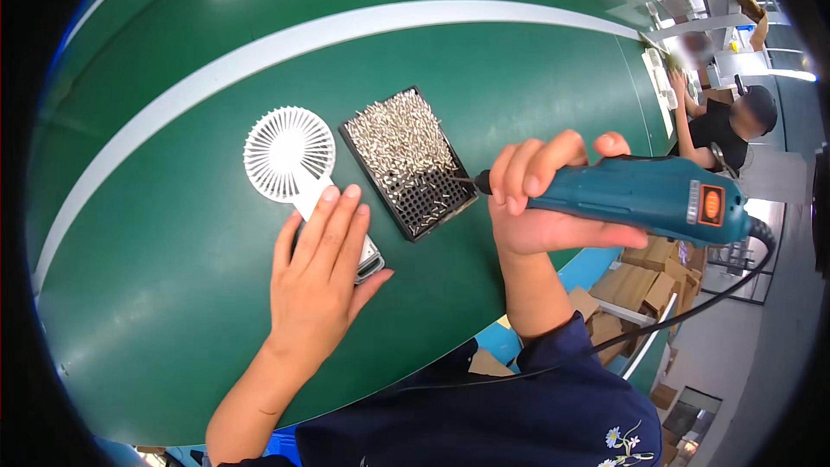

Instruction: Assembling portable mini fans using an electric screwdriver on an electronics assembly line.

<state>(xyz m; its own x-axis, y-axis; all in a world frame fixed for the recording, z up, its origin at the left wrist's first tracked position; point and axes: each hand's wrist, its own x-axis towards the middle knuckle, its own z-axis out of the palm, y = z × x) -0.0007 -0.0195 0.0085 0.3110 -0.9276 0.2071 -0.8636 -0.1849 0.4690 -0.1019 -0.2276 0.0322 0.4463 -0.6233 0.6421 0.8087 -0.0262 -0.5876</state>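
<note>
Item: small white handheld fan (290, 156), lying flat on the green table (173, 337) at 9 o'clock of centre. My left hand (316, 281) presses open-palmed on its handle. My right hand (540, 199) is clenched around the teal electric screwdriver (640, 197), bit tip dipping into the black screw tray (406, 163) at 12 o'clock. No screw driven yet, I judge; fastening remains. At 3 o'clock: cardboard boxes (644, 281), a seated co-worker (731, 125). Nothing obstructs.

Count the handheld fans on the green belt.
1. A white plastic handheld fan with a round grille lies left of the black screw tray; the left hand covers its handle. White items at the belt's far edge are too small to identify.
</note>
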